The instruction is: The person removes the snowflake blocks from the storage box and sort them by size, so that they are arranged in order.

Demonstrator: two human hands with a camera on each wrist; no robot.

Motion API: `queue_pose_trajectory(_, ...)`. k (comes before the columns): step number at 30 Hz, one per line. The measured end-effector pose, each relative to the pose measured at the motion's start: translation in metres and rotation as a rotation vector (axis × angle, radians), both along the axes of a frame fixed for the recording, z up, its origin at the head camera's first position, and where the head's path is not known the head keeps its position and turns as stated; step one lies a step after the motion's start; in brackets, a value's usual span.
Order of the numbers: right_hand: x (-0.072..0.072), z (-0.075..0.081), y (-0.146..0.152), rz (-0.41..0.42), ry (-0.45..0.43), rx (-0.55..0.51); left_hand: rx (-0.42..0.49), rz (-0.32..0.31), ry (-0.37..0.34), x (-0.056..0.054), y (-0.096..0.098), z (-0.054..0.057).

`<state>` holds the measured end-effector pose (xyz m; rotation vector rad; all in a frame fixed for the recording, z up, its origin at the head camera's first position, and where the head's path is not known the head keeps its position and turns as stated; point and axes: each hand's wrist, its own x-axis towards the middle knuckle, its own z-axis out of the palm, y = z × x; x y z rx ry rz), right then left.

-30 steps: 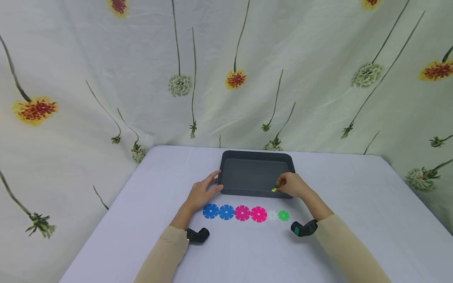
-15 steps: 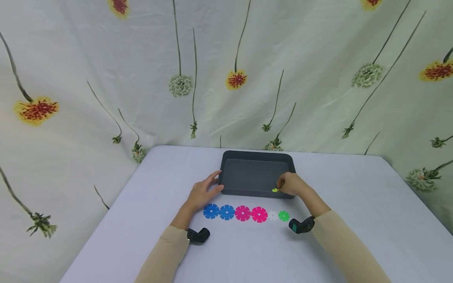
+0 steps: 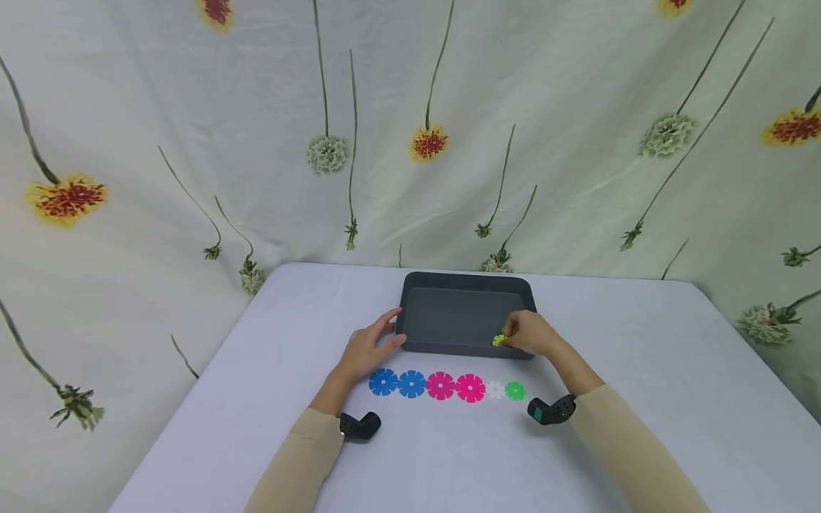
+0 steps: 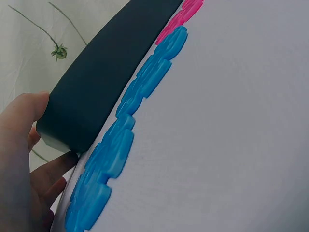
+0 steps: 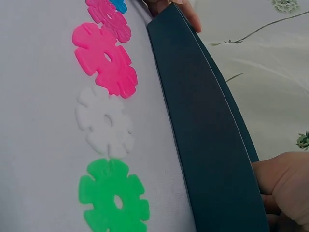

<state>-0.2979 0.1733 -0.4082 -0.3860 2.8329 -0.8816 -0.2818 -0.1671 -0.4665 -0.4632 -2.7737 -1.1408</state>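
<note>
The yellow disc is at the near right corner of the tray, seen against its floor; whether it touches the tray is hard to tell from the head view. The fingers of the right hand pinch it, and a small green patch beside them is too small to make out. The left hand rests against the tray's left end, its fingers spread and fairly straight, the thumb at the near corner.

In front of the tray, a row of notched discs lies flat on the white surface. From left to right come two blue discs, two pink discs, a white disc and a green disc, set close, edge to edge. Beige sleeves cover both forearms, and a flowered cloth hangs behind.
</note>
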Motion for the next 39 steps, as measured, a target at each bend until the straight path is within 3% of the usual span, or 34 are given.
queue_pose_trajectory(14,0.001,-0.002,0.01,-0.096,-0.053,-0.286,-0.006,0.003,-0.008,0.001,0.0,0.004)
queue_pose_trajectory(23,0.003,-0.001,0.015,-0.131,-0.084,-0.401,-0.005,0.007,-0.017,0.002,0.001,0.004)
queue_pose_trajectory(39,0.026,0.014,0.023,-0.15,-0.135,-0.575,0.0,0.001,-0.016,0.003,0.001,0.006)
